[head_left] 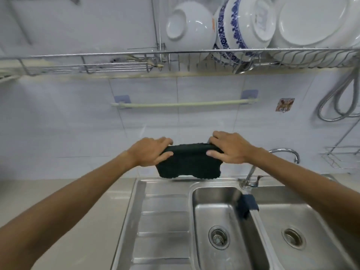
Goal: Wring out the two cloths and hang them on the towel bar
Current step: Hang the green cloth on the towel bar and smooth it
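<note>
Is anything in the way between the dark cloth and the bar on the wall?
Nothing visible. Both hands, left and right, hold the cloth spread out over the sink's back edge. The bar is above it on the wall, bare, with only plain tile between.

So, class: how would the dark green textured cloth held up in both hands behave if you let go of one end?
The dark green textured cloth is probably floppy: its lower edge sags between the left hand and right hand. It likely wouldn't slip easily, given its nubbly surface. Dampness can't be judged.
</note>
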